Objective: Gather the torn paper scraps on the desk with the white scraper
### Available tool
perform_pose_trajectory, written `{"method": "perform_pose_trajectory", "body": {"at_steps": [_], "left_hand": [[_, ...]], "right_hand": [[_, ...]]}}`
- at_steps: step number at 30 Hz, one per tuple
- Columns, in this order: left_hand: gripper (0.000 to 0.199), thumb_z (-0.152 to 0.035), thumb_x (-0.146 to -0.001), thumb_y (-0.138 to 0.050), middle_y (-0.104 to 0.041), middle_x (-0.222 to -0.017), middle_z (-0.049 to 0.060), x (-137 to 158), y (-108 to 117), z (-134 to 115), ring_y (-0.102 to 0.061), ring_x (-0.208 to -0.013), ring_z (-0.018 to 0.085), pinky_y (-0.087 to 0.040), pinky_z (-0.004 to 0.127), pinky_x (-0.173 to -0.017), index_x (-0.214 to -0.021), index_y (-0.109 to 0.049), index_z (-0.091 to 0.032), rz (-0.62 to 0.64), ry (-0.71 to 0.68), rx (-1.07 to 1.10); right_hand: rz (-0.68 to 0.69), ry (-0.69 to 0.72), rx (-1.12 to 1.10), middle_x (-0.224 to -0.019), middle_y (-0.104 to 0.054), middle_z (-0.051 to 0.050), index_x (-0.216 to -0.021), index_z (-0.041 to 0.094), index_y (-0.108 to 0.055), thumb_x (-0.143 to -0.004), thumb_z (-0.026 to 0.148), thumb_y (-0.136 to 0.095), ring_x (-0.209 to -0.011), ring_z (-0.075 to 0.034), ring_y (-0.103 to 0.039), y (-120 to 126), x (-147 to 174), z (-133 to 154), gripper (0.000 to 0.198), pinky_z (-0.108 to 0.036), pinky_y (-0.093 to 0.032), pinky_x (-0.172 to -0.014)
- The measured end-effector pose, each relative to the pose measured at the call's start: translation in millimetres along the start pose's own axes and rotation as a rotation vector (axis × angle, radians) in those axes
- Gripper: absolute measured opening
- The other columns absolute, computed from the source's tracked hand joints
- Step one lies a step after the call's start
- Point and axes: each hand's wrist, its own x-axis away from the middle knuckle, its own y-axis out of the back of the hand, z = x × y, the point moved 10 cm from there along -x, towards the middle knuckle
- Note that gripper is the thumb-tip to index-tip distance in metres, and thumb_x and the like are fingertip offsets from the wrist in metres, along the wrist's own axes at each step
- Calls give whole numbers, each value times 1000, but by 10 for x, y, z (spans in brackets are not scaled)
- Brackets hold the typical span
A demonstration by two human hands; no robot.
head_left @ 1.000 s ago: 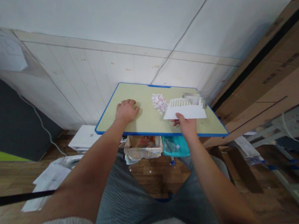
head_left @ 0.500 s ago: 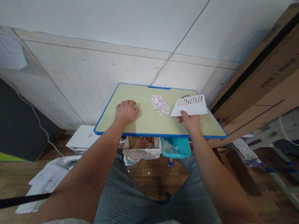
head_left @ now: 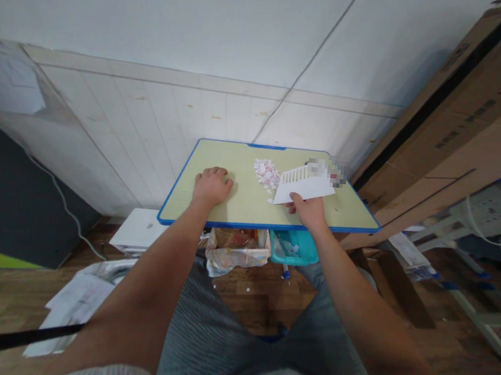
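On the pale yellow-green table (head_left: 240,198) with a blue rim lies a loose heap of small white and pinkish paper scraps (head_left: 267,173). My left hand (head_left: 213,185) rests on the left part of the tabletop, fingers slightly bent and apart, holding nothing. In my right hand (head_left: 308,209) is a flat white sheet with a row of slots (head_left: 306,187), thumb on top and fingers beneath. Its left edge is at the heap's right side; whether it touches the scraps I cannot tell. A stray scrap (head_left: 270,201) lies near its lower left corner.
Below the table's front edge are a lined bin (head_left: 238,258) and a turquoise basket (head_left: 294,253) with whitish bits inside. Tall cardboard boxes (head_left: 449,125) stand at the right. A cable (head_left: 308,65) runs down the wall behind. A pixelated patch covers the table's back right corner.
My right hand has moved left and a little toward me, bringing the slotted sheet from apart to close against the heap's right side. My left hand has stayed in place.
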Motion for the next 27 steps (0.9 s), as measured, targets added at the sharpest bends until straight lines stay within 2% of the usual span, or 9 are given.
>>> {"method": "perform_pose_trajectory", "body": {"at_steps": [6,10,16,20,22,25,27], "left_hand": [[49,-42,-111,-50,-71,-161,16,-5,-3,8,-61,-151,38,-48,54,-125,-148,-74,-22,-4,-1,-10],[50,-42,-111,-50,-71,-161,17,8,10,-8,-60,-151,39,-48,56,-125,-149,-74,-20,-4,-11,-6],[49,-41,-110,-51,-71,-161,17,8,19,-8,-60,-151,39,-47,56,-126,-148,-75,-23,-5,-3,18],[52,-42,-110,-50,-71,-161,17,6,13,-7,-61,-151,38,-48,56,-126,-150,-74,-19,-9,-7,0],[52,-42,-110,-49,-71,-161,17,3,11,-6,-61,-151,38,-48,55,-125,-150,-74,-19,-12,-11,-9],[50,-42,-110,-50,-71,-160,17,-3,9,2,-61,-150,38,-48,54,-124,-149,-74,-21,-10,-5,-16],[49,-42,-110,-50,-72,-160,17,-4,12,3,-62,-149,38,-48,54,-125,-148,-75,-22,-7,-3,-12]], "right_hand": [[-24,61,152,-64,-76,-8,-70,26,-70,-89,53,-63,-59,-26,-73,39,26,91,34,-39,-65,-73],[-101,53,159,-65,-77,-9,-73,26,-71,-86,53,-61,-61,-27,-74,176,-26,62,31,-39,-64,-72],[-99,24,69,-59,-73,-7,-70,26,-68,-83,53,-63,-56,-24,-70,207,0,-19,30,-36,-61,-65],[-101,17,-55,-64,-76,-6,-77,25,-68,-85,54,-66,-52,-22,-69,182,46,-69,30,-34,-59,-59],[-123,14,-62,-63,-76,-5,-78,26,-68,-86,54,-67,-53,-23,-70,194,53,-85,29,-35,-61,-62],[-75,30,-27,-61,-74,-4,-76,27,-66,-86,57,-70,-58,-24,-72,137,52,-64,32,-37,-65,-68],[-13,40,-37,-64,-77,-5,-79,26,-69,-85,59,-73,-56,-24,-71,70,53,-37,34,-38,-65,-65]]}}
